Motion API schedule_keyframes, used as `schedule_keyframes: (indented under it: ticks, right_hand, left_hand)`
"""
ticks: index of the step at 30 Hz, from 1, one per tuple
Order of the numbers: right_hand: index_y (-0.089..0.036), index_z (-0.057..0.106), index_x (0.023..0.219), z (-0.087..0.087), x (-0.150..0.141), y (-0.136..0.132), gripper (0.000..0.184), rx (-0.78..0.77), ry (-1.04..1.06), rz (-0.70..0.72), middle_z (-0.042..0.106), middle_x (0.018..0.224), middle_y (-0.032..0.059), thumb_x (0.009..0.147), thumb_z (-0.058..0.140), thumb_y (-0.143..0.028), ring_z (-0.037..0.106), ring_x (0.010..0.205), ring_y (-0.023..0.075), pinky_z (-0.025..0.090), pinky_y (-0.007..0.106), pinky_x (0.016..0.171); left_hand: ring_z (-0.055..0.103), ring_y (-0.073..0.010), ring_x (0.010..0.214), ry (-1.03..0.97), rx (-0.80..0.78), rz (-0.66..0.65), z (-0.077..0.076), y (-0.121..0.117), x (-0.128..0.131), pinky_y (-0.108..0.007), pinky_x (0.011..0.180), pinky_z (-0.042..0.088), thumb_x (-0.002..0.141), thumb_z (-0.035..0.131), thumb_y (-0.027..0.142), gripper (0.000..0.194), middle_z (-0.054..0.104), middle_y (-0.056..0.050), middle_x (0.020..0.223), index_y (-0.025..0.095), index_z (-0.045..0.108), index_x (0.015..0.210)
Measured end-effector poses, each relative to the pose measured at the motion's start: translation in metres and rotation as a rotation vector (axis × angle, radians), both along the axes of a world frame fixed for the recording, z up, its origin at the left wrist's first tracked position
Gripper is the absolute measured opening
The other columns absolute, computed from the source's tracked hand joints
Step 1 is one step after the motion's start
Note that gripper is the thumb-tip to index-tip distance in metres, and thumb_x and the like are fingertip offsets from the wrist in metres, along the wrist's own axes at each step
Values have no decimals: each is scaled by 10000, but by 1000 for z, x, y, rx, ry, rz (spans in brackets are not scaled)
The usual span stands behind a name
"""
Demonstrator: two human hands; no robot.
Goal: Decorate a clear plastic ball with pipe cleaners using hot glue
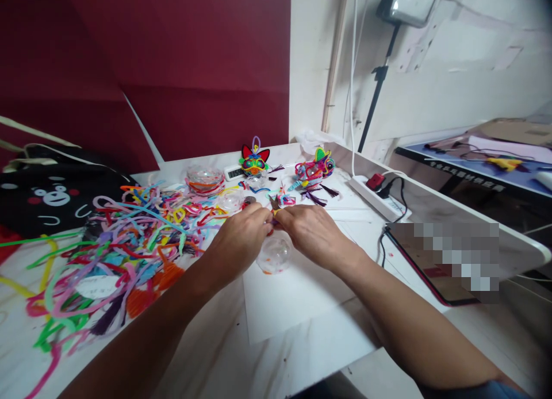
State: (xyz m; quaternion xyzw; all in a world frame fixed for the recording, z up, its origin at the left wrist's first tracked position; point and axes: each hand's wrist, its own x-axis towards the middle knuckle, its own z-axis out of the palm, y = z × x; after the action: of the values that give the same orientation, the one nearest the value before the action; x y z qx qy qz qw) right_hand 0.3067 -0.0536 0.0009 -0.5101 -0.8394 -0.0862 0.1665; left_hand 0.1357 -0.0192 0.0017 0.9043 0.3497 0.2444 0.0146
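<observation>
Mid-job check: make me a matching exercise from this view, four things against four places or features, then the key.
1. Nearest clear plastic piece
2. Black bag
3. Power strip
4. Pipe-cleaner pile

A. White, with a red plug
B. Many-coloured, heaped
C. Printed with a cartoon face
D. Pictured between the left hand and right hand

Pairs: 1-D, 2-C, 3-A, 4-B
</observation>
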Motion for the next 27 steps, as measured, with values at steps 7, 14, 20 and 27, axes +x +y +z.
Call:
schedule_keyframes:
  ticks: [7, 14, 20, 27]
  right_hand:
    - [-160, 626, 925, -13, -1, 12, 173, -88, 808, 196, 680, 793, 35, 921, 608, -332, 623, 711, 143, 434, 244, 649]
    - [-162, 658, 833, -21, -13, 17, 406, -288, 1381, 225, 649, 665, 3, 737, 742, -547, 579, 587, 118, 425, 221, 516]
    - [-157, 664, 777, -21, -12, 19, 411, -282, 1445, 215, 643, 654, 1, 699, 764, -549, 526, 544, 95, 397, 216, 488]
    - [-171, 604, 751, -21, -11, 19, 373, -319, 1387, 176, 572, 585, -31, 747, 721, -525, 471, 502, 87, 361, 216, 476]
  left_hand:
    - [590, -176, 771, -375, -199, 83, 9, 5, -4, -289, 694, 424, 846, 530, 312, 154, 654, -13, 798, 191, 613, 800]
    - [558, -154, 649, -636, -455, 124, 7, 3, 2, -251, 586, 426, 794, 595, 356, 156, 576, 27, 599, 204, 610, 760]
    - [537, -140, 636, -595, -445, 130, 6, 1, 3, -238, 582, 411, 800, 597, 361, 174, 570, 35, 605, 194, 613, 752]
    - [584, -164, 749, -489, -376, 100, 6, 3, 1, -254, 651, 443, 824, 564, 361, 192, 659, -5, 767, 186, 627, 775]
